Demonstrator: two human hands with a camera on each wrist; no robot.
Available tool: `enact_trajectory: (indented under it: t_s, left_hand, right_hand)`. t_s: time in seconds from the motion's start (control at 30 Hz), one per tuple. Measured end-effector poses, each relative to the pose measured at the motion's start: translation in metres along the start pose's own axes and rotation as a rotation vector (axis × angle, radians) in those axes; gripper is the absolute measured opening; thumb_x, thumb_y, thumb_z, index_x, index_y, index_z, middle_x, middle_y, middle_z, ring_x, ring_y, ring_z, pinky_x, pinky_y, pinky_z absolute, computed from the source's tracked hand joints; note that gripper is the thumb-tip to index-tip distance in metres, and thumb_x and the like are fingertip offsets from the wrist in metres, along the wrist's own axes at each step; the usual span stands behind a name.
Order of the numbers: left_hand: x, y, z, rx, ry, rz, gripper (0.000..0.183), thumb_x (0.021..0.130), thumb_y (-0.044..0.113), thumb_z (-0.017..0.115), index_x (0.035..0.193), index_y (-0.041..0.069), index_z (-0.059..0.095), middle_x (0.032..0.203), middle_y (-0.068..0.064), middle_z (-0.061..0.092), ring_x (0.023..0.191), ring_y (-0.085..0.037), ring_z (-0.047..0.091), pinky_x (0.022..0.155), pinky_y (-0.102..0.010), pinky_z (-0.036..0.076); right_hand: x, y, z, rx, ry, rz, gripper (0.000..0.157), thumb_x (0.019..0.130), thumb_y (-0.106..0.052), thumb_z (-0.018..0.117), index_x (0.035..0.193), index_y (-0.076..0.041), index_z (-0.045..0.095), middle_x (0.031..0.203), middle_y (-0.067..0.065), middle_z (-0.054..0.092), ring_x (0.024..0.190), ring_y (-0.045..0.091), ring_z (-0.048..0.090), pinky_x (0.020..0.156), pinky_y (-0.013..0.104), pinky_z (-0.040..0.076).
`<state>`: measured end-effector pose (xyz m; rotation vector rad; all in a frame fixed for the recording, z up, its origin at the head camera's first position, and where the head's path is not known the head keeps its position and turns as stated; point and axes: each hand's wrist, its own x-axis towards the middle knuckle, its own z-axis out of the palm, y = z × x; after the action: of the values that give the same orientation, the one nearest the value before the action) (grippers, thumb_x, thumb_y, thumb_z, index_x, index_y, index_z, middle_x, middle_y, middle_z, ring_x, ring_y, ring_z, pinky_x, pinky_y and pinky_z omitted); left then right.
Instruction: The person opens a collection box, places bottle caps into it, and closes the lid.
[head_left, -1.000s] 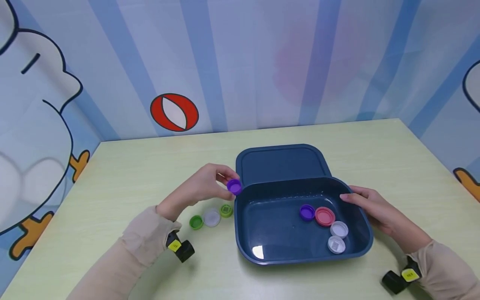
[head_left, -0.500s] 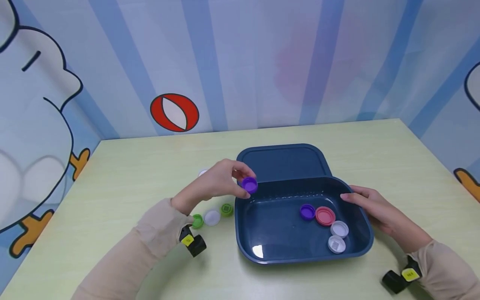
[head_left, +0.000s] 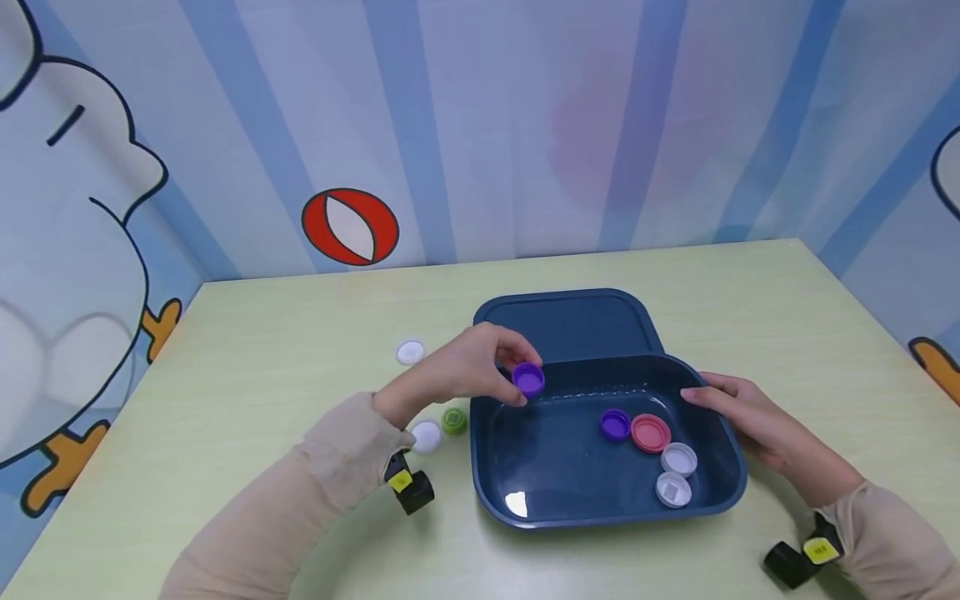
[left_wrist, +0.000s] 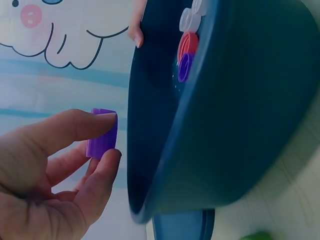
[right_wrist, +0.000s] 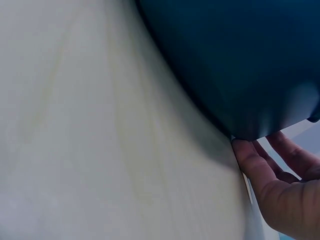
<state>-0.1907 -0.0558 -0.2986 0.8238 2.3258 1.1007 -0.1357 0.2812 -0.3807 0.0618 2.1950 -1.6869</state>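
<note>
Between thumb and fingertips, my left hand pinches a purple bottle cap, held over the left part of a dark blue plastic box. The left wrist view shows this cap side-on, near the box rim. My right hand grips the box's right rim, thumb on the inside and fingers outside. Inside the box, toward the right, lie another purple cap, a pink-red cap and two white caps, one just behind the other.
Behind the box lies a flat blue lid. Left of the box on the table are a light green cap, a whitish cap and, farther back, a white disc-shaped cap. My left sleeve covers another green cap in the head view.
My left hand has moved right with the purple cap, from the box's left edge to over its inside. The far white cap has come into sight. The right hand stays put.
</note>
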Motion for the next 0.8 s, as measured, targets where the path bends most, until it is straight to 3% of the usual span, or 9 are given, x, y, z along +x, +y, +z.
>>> enact_trajectory:
  t_s: [0.8]
  left_hand:
    - [0.032, 0.026, 0.032, 0.073, -0.154, 0.100, 0.035, 0.071, 0.000, 0.078, 0.104, 0.005, 0.068, 0.094, -0.001, 0.065, 0.082, -0.012, 0.058, 0.072, -0.018, 0.049]
  right_hand:
    - [-0.001, 0.001, 0.002, 0.019, 0.000, -0.013, 0.065, 0.096, -0.031, 0.047, 0.139, 0.012, 0.026, 0.115, 0.009, 0.060, 0.090, 0.010, 0.061, 0.079, 0.031, 0.053]
